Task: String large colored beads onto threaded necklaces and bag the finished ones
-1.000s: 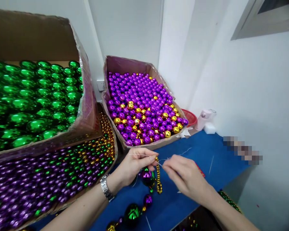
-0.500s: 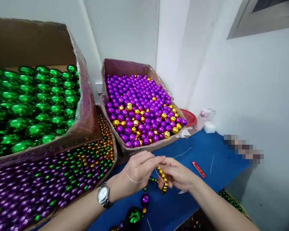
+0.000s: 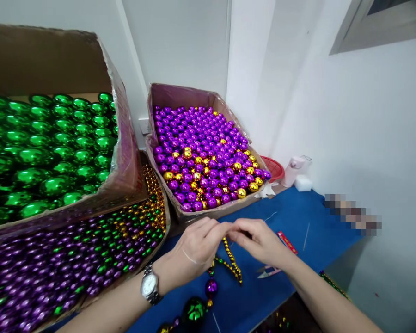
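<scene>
My left hand [image 3: 198, 243], with a watch [image 3: 149, 285] on the wrist, and my right hand [image 3: 258, 238] meet fingertip to fingertip above the table, both closed in a pinch. From this meeting point hangs the upper end of a bead garland [image 3: 230, 255], a run of small gold beads. Its exact end and any thread there are hidden by the fingers. Fine white thread crosses the back of my left hand. Below, the garland lies on the blue tabletop [image 3: 235, 303], with a large purple ball [image 3: 211, 287] and a larger green ball [image 3: 194, 311].
Thread snips [image 3: 268, 271] and a red packet [image 3: 287, 242] lie by my right forearm. Cardboard boxes hold green balls [image 3: 34, 159], purple and gold balls [image 3: 201, 134], and small mixed beads [image 3: 90, 249]. A red basket [image 3: 273, 169] and pink bottle [image 3: 294, 170] stand behind.
My right hand's fingers have come off the looped gold beads and up to my left fingertips. The gold run now hangs down straighter to the table, and the snips show more.
</scene>
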`<move>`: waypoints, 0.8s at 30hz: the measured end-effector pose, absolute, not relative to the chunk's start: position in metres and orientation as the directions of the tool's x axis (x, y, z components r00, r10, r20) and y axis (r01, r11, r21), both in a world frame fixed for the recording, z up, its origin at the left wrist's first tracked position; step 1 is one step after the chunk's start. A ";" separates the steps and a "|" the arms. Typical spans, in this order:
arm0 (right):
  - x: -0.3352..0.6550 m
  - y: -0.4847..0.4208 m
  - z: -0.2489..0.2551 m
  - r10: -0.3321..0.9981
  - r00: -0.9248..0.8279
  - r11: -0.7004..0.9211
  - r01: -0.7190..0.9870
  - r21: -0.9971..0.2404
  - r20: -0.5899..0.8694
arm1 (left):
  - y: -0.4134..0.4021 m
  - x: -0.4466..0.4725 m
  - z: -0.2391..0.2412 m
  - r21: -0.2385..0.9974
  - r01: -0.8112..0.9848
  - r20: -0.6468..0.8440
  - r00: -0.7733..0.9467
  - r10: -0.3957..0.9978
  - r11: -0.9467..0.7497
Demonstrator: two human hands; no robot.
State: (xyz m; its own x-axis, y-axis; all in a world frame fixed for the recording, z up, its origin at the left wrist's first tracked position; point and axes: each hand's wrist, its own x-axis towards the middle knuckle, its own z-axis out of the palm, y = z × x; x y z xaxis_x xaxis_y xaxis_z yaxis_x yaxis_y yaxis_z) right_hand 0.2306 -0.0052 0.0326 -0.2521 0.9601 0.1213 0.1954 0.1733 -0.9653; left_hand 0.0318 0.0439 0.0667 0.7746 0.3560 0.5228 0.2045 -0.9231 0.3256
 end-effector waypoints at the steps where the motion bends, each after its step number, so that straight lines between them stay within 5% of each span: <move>1: 0.233 -0.009 0.037 0.966 -0.192 0.225 0.284 -0.932 0.175 | 0.044 0.032 0.066 0.449 0.243 0.480 0.746 0.461 -0.860; 4: 0.231 -0.025 0.047 0.909 -0.183 0.398 0.647 -0.650 0.375 | 0.047 0.035 0.065 0.848 0.241 0.208 0.667 0.715 -0.472; 7: 0.225 -0.040 0.055 0.833 -0.390 0.533 0.757 -0.377 0.393 | 0.047 0.035 0.067 0.972 0.155 0.033 0.649 0.760 -0.175; 9: 0.224 -0.041 0.059 0.828 -0.438 0.559 0.700 -0.445 0.351 | 0.044 0.034 0.070 0.962 0.143 0.078 0.667 0.741 -0.230; 11: 0.226 -0.034 0.058 0.880 -0.336 0.473 0.571 -0.671 0.335 | 0.039 0.033 0.075 0.890 0.154 0.208 0.702 0.682 -0.430; 14: 0.224 -0.015 0.045 0.980 -0.128 0.170 0.132 -0.977 0.153 | 0.033 0.030 0.082 0.668 0.115 0.418 0.760 0.498 -0.735; 19: 0.205 -0.003 0.010 0.913 -0.406 -0.078 -0.081 -0.994 -0.039 | 0.037 0.024 0.078 0.380 0.064 0.553 0.784 0.282 -0.923; 24: 0.198 -0.009 0.002 0.888 -0.458 -0.125 -0.134 -0.983 -0.050 | 0.037 0.023 0.070 0.347 0.069 0.606 0.744 0.280 -0.935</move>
